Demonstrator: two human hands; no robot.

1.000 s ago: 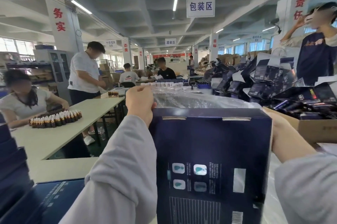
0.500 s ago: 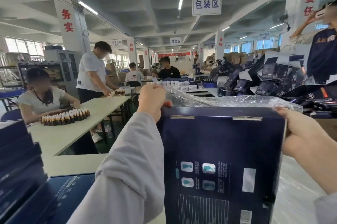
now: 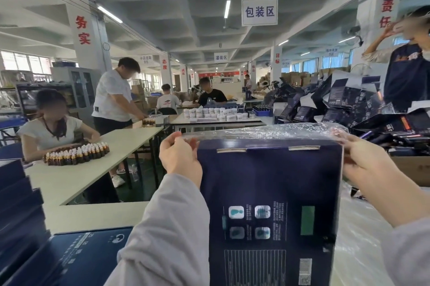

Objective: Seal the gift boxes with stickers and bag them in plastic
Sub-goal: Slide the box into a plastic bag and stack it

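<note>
Left hand (image 3: 180,160) pinches the clear plastic bag (image 3: 267,131) at the upper left corner of the dark blue gift box (image 3: 270,204), thumb and fingers closed on the film. Right hand (image 3: 363,164) grips the film at the upper right corner, fingers curled over the box edge. Box stands upright between both hands, printed back panel toward the camera; the bag's mouth lies bunched along its top edge. Grey sleeves (image 3: 172,234) cover both forearms. More blue boxes (image 3: 21,211) are stacked at the left edge of the worktable (image 3: 93,216). Beyond, small brown bottles (image 3: 76,154) sit grouped on a pale table (image 3: 130,141).
</note>
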